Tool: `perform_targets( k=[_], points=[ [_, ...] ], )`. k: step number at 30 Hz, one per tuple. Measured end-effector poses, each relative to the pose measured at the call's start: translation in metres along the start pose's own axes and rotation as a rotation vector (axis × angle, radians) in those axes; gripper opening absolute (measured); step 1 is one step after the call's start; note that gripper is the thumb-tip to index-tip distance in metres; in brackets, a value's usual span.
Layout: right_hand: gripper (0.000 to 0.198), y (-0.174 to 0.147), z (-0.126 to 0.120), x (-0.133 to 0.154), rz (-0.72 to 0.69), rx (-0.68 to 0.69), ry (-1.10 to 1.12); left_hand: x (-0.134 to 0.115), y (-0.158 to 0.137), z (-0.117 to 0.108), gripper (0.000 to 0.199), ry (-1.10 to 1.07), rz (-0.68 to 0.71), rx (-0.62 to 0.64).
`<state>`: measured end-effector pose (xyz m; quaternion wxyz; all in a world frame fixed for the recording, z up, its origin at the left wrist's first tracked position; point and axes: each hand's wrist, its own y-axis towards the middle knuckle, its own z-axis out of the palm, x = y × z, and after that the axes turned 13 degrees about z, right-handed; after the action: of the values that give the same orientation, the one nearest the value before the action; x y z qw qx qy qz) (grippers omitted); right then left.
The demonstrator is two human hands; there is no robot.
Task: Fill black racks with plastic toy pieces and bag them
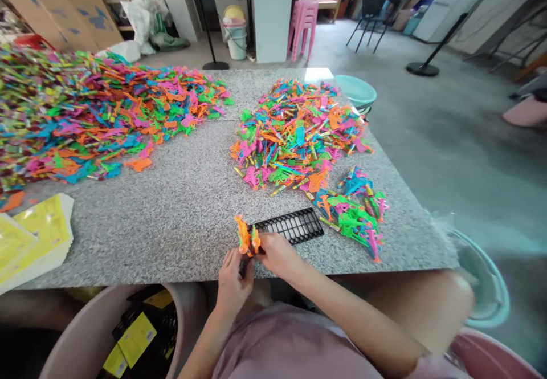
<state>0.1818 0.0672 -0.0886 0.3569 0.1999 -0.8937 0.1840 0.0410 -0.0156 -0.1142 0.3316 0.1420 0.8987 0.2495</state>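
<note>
An orange plastic toy [247,237] is gripped by both hands, left [233,284] and right [277,255], closed around it, at the near end of the black tray [294,225]. A small sorted group [356,211] lies beyond-right; large piles [297,131] remain unhandled.

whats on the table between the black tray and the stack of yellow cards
In the head view, only bare speckled tabletop lies between the black tray and the yellow cards.

Both hands meet at the near edge, forearms angled inward. Left hand [233,285] fingers curled upward; right hand [277,255] fingers pinched closed, wrist bent left.
</note>
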Motion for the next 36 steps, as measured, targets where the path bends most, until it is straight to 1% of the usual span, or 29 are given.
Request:
perform_targets(
  k=[2,3,4,5,6,8,9,10,12,15,17,19,20,21,22,24,25,27,29,31,32,34,35,36],
  points=[
    [0.012,-0.003,0.002,-0.001,0.018,-0.013,-0.008,-0.005,0.009,-0.015,0.024,-0.034,0.021,0.016],
    [0.009,-0.005,0.003,0.000,0.037,-0.018,-0.021,-0.008,0.016,-0.023,0.033,-0.031,0.024,0.001],
    [0.008,-0.007,0.003,0.000,0.056,-0.020,-0.041,-0.011,0.024,-0.031,0.045,0.014,0.028,-0.055],
    [0.008,-0.010,0.004,0.001,0.071,-0.020,-0.064,-0.014,0.033,-0.036,0.054,0.074,0.066,-0.104],
    [0.009,-0.013,0.004,0.003,0.078,-0.017,-0.090,-0.016,0.042,-0.040,0.052,0.127,0.145,-0.087],
    [0.011,-0.017,0.004,0.004,0.073,-0.014,-0.145,-0.018,0.058,-0.041,0.038,0.211,0.331,-0.044],
    [0.012,-0.019,0.004,0.005,0.066,-0.017,-0.176,-0.017,0.063,-0.040,0.031,0.235,0.399,-0.015],
    [0.012,-0.021,0.005,0.005,0.061,-0.024,-0.209,-0.016,0.067,-0.037,0.027,0.252,0.435,-0.003],
    [0.013,-0.023,0.010,0.003,0.032,-0.045,-0.271,-0.011,0.070,-0.033,0.027,0.274,0.438,-0.003],
    [0.015,-0.026,0.017,0.002,-0.043,-0.058,-0.322,-0.005,0.065,-0.030,0.034,0.293,0.433,0.017],
    [0.015,-0.027,0.015,0.001,-0.071,-0.045,-0.330,-0.004,0.060,-0.030,0.036,0.291,0.434,0.046],
    [0.010,-0.023,-0.001,0.000,-0.114,0.023,-0.306,-0.004,0.056,-0.029,0.037,0.281,0.424,0.053],
    [0.009,-0.018,-0.014,-0.002,-0.125,0.050,-0.286,-0.004,0.055,-0.028,0.037,0.282,0.422,0.047],
    [0.011,-0.012,-0.030,-0.006,-0.107,0.041,-0.275,-0.003,0.054,-0.027,0.037,0.287,0.422,0.040],
    [0.015,-0.002,-0.048,-0.010,-0.065,0.002,-0.280,-0.003,0.053,-0.026,0.037,0.294,0.423,0.034],
    [0.025,0.020,-0.082,-0.021,0.112,-0.224,-0.402,-0.002,0.053,-0.024,0.035,0.308,0.433,0.034],
    [0.031,0.033,-0.096,-0.026,0.165,-0.301,-0.502,-0.001,0.052,-0.024,0.034,0.312,0.439,0.037],
    [0.035,0.053,-0.112,-0.036,0.206,-0.358,-0.689,-0.001,0.051,-0.023,0.033,0.313,0.443,0.038],
    [0.033,0.063,-0.116,-0.045,0.173,-0.351,-0.809,0.000,0.050,-0.024,0.032,0.314,0.429,0.043],
    [0.030,0.059,-0.112,-0.052,0.078,-0.359,-0.845,0.000,0.048,-0.025,0.032,0.319,0.406,0.053],
    [0.028,0.052,-0.109,-0.056,0.011,-0.370,-0.831,0.000,0.047,-0.025,0.031,0.322,0.402,0.060],
    [0.024,0.030,-0.105,-0.067,-0.135,-0.422,-0.734,0.000,0.047,-0.026,0.030,0.325,0.396,0.081],
    [0.021,0.017,-0.104,-0.073,-0.186,-0.473,-0.657,0.000,0.047,-0.026,0.029,0.322,0.392,0.093],
    [0.020,0.004,-0.103,-0.079,-0.203,-0.541,-0.573,0.000,0.047,-0.026,0.028,0.317,0.388,0.101]
  ],
)
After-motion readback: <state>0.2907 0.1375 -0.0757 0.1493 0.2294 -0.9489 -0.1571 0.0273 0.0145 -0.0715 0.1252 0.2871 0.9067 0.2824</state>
